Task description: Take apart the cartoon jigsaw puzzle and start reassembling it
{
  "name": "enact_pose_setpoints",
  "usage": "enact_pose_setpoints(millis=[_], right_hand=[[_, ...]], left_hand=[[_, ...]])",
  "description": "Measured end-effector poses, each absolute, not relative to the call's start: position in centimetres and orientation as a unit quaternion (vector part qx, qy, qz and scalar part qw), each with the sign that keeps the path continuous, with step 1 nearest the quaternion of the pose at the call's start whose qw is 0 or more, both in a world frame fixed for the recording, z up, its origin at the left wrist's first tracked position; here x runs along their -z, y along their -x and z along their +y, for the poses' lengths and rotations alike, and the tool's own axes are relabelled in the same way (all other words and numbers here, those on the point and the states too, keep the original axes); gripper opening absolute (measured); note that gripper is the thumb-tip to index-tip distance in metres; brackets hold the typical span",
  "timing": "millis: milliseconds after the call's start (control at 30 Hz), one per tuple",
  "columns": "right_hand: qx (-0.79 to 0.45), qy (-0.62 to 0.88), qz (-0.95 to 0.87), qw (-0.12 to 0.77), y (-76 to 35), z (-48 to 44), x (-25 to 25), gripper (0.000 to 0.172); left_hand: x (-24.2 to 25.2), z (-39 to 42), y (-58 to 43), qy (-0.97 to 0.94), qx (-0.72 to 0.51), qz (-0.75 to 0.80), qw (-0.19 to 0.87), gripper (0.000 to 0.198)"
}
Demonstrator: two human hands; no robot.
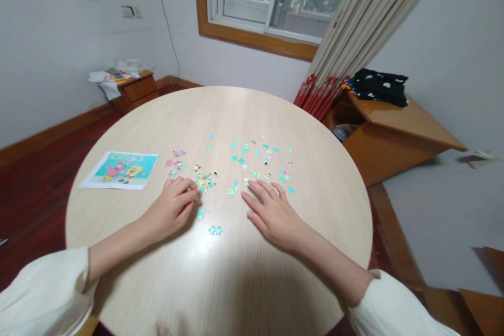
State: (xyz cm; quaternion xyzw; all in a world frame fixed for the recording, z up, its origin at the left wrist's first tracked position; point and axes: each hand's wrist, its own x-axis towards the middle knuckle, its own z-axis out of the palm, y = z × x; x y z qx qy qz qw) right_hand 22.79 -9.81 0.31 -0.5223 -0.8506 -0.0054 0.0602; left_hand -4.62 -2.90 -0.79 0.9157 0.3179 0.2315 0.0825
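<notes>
Several small jigsaw pieces (252, 160), mostly turquoise, lie scattered over the middle of a round pale wooden table (220, 110). A printed cartoon picture sheet (120, 169) lies flat at the table's left. My left hand (175, 206) rests on the table with its fingers curled, their tips at a cluster of yellow and turquoise pieces (205, 178); what they pinch is hidden. My right hand (271, 210) lies flat, fingers stretched out and spread, touching the near edge of the loose pieces. One lone turquoise piece (214, 230) sits between my hands.
A low wooden cabinet (397, 131) with folded dark spotted cloth (380, 86) stands right of the table, beside a striped curtain (354, 37) and a window. A small wooden stand with papers (132, 84) stands at the back left on a dark red floor.
</notes>
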Motion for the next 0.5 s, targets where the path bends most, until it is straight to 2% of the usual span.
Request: enact_pose_setpoints(millis=[100, 233, 333, 500], right_hand=[[0.005, 0.5, -0.865, 0.047, -21.2, -8.5, -0.1, 0.039], [0.018, 0.515, -0.853, 0.081, -20.8, -8.1, 0.2, 0.036], [0.011, 0.509, -0.856, 0.09, -20.8, -9.5, 0.2, 0.034], [-0.024, 0.466, -0.881, 0.078, -19.5, -12.5, 0.1, 0.035]], left_hand=[[1.3, -4.7, 5.9, -0.909, -0.25, 0.323, 0.082, 0.028], [2.3, -6.7, 6.6, -0.912, -0.24, 0.323, 0.084, 0.034], [2.8, -7.3, 6.8, -0.915, -0.223, 0.325, 0.089, 0.042], [2.9, -7.3, 6.6, -0.918, -0.225, 0.316, 0.088, 0.043]])
